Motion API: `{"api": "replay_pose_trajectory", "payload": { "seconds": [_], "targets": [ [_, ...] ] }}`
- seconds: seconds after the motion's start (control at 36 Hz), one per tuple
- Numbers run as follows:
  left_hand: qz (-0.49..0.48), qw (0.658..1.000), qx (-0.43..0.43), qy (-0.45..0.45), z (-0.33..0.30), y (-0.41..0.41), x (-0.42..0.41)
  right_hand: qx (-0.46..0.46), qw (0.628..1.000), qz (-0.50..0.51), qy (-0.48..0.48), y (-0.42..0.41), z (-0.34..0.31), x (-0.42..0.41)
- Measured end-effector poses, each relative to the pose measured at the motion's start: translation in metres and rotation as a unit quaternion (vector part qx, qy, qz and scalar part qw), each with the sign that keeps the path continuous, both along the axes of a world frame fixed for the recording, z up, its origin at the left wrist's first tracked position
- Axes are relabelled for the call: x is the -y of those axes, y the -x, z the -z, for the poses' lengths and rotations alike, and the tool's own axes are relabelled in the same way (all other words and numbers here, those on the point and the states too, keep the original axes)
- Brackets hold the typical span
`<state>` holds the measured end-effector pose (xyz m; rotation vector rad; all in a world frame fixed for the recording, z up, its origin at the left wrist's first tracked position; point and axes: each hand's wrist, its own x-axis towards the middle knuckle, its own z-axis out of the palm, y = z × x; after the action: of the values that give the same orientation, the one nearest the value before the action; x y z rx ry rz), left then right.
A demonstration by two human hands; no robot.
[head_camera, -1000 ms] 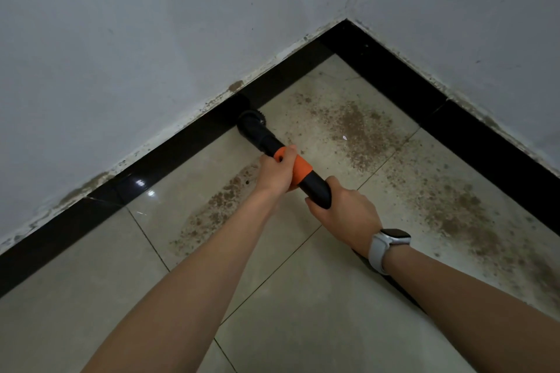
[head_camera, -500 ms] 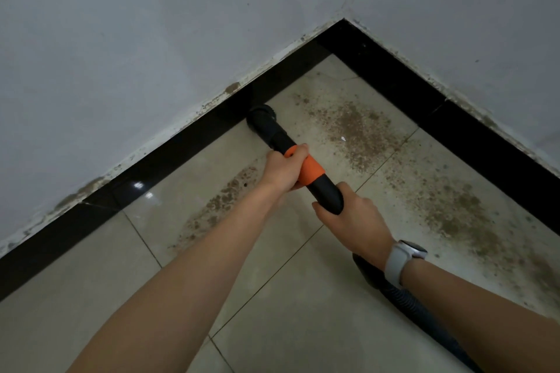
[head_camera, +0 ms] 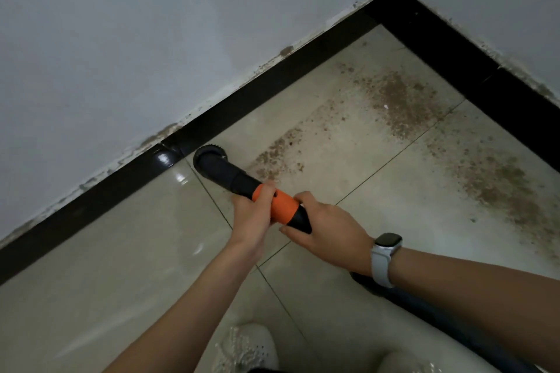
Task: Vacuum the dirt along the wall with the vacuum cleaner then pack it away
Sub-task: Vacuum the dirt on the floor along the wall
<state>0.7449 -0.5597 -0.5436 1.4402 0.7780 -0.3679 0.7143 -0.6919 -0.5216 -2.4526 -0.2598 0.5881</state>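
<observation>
Grips point(head_camera: 253, 215) point(head_camera: 325, 227) around smooth cylindrical nozzle point(head_camera: 230, 175)

Hose point(head_camera: 430, 306) behind right forearm

2 hands point(head_camera: 254, 215) point(head_camera: 327, 227), 1 vac nozzle point(head_camera: 224, 171), 1 watch point(head_camera: 386, 257), 1 shoe point(head_camera: 245, 348), 2 walls point(head_camera: 121, 39).

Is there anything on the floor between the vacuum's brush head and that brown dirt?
Nothing visible. The brush head sits by the black skirting, and only bare tile separates it from the nearest dirt patch to its right. Both the left hand and right hand grip the wand.
</observation>
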Motion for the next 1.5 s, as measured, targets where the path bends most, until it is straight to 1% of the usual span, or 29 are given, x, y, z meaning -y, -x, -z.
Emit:
{"api": "replay_pose_trajectory", "payload": {
  "seconds": [0.17, 0.42, 0.75, 1.0, 1.11, 1.31, 1.39, 1.5],
  "targets": [
    [-0.015, 0.999, -0.001, -0.028, 0.001, 0.023, -0.021, 0.016, 0.999, -0.032, 0.013, 0.011, 0.004, -0.032],
    [0.031, 0.999, -0.022, -0.019, 0.010, 0.050, -0.017, 0.004, 0.993, -0.071, 0.097, 0.022, 0.015, -0.023],
    [0.056, 0.998, -0.023, -0.021, 0.018, 0.045, -0.008, 0.012, 0.990, -0.059, 0.124, 0.017, 0.014, -0.009],
    [0.085, 0.996, -0.023, -0.014, 0.016, 0.037, 0.006, -0.013, 0.990, -0.012, 0.136, 0.019, 0.014, 0.016],
    [0.079, 0.996, -0.029, 0.008, 0.016, 0.036, 0.017, -0.024, 0.990, 0.003, 0.140, 0.020, 0.013, 0.027],
    [0.080, 0.996, -0.023, 0.014, 0.017, 0.038, 0.022, -0.035, 0.988, 0.022, 0.152, 0.031, 0.011, 0.034],
    [0.061, 0.998, -0.025, 0.008, 0.017, 0.043, 0.020, -0.031, 0.988, 0.003, 0.149, 0.032, 0.011, 0.029],
    [0.000, 0.999, -0.030, -0.017, 0.015, 0.053, 0.008, -0.021, 0.989, -0.045, 0.138, 0.033, 0.011, 0.015]
  ]
}}
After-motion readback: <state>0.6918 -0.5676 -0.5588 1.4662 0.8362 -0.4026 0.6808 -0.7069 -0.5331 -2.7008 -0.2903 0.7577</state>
